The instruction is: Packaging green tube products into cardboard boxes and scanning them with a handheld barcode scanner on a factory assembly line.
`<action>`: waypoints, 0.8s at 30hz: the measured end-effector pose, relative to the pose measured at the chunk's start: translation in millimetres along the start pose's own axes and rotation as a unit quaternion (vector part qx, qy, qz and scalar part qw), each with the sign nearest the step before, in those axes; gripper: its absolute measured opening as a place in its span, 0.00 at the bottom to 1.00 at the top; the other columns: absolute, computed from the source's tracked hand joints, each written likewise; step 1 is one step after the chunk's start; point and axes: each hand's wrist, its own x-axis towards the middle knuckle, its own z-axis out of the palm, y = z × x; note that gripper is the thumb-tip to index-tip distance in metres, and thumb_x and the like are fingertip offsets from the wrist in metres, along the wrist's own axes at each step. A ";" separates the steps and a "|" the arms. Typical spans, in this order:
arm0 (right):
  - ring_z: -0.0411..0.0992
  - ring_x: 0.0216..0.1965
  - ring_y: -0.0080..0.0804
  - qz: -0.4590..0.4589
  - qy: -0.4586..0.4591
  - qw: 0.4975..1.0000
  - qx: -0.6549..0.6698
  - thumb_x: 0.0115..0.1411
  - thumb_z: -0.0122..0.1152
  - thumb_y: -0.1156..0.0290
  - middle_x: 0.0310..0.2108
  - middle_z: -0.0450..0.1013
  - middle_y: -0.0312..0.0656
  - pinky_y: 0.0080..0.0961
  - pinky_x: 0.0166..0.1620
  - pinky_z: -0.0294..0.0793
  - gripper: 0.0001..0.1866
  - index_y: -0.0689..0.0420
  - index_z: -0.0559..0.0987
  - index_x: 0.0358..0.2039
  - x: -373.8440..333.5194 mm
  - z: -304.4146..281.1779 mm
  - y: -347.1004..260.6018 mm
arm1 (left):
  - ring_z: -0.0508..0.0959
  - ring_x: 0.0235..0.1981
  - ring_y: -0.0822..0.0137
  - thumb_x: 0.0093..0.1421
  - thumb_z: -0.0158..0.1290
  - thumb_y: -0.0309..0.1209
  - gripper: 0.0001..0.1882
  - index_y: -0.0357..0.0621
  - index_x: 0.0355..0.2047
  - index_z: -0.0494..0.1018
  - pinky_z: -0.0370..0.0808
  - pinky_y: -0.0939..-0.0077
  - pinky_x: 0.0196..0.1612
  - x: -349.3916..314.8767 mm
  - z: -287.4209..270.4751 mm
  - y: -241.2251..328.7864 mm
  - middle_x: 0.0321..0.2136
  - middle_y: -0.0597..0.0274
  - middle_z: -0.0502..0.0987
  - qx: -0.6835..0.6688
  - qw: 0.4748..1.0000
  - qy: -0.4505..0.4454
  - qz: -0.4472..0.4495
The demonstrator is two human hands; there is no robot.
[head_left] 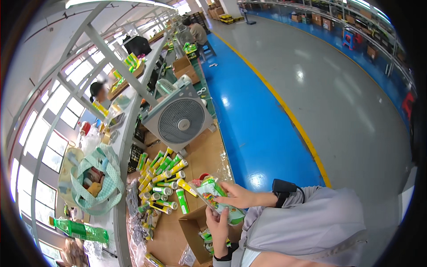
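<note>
A green and white printed plastic packet [234, 216] is between my hands, above an open cardboard box [195, 232]. My left hand [218, 228] grips its lower side, thumb up against it. From the right my right hand [243, 196] closes on its upper part, fingers lying across its face. Part of the packet is hidden behind the fingers. Just left of my hands lies a heap of yellow and green cylinders [161, 173] with pale round ends, and one green cylinder [182, 201] lies apart near the box. Similar green and white packets lie inside the box.
A grey box fan [180, 122] stands beyond the heap on the cardboard-covered bench [209, 153]. A shelf on the left holds a checked bag [100, 178] and a green bottle [84, 230]. Two people sit farther off. A blue floor strip [242, 120] runs along the right.
</note>
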 end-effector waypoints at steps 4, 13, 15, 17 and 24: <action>0.68 0.45 0.23 0.033 -0.046 0.998 0.025 0.53 0.66 0.68 0.43 0.71 0.39 0.23 0.49 0.67 0.27 0.63 0.66 0.51 2.4 0.5 7.1 | 0.72 0.32 0.77 0.63 0.47 0.27 0.13 0.33 0.46 0.63 0.69 0.82 0.34 6.3 -9.2 -10.1 0.33 0.60 0.74 0.033 0.999 -0.024 0.022; 0.67 0.34 0.18 0.129 -0.072 0.984 0.103 0.57 0.61 0.57 0.29 0.70 0.32 0.19 0.38 0.68 0.22 0.58 0.73 0.45 7.0 31.5 13.3 | 0.73 0.39 0.71 0.57 0.49 0.20 0.17 0.36 0.46 0.61 0.72 0.79 0.39 -13.2 -25.9 -17.8 0.42 0.54 0.71 -0.070 0.992 0.096 -0.031; 0.68 0.34 0.20 0.059 -0.109 0.989 0.080 0.56 0.62 0.55 0.31 0.70 0.35 0.22 0.36 0.67 0.21 0.60 0.75 0.41 5.3 41.9 21.5 | 0.74 0.38 0.71 0.50 0.54 0.17 0.21 0.36 0.45 0.63 0.73 0.79 0.39 -17.5 -40.2 -25.1 0.40 0.55 0.72 0.000 0.993 0.114 -0.021; 0.67 0.35 0.27 -0.041 -0.077 0.994 -0.063 0.54 0.63 0.54 0.32 0.68 0.40 0.25 0.37 0.66 0.21 0.61 0.75 0.36 4.4 52.6 31.9 | 0.75 0.35 0.71 0.47 0.58 0.18 0.20 0.34 0.41 0.65 0.73 0.80 0.36 -21.7 -47.2 -29.3 0.36 0.56 0.73 0.036 0.989 0.137 -0.028; 0.67 0.34 0.33 -0.066 -0.104 0.977 -0.174 0.53 0.61 0.48 0.29 0.69 0.42 0.29 0.37 0.66 0.25 0.61 0.77 0.34 2.6 67.8 19.7 | 0.74 0.29 0.72 0.50 0.47 0.16 0.13 0.34 0.38 0.71 0.72 0.81 0.33 -46.4 -80.0 -31.2 0.30 0.61 0.75 0.022 0.986 0.158 -0.051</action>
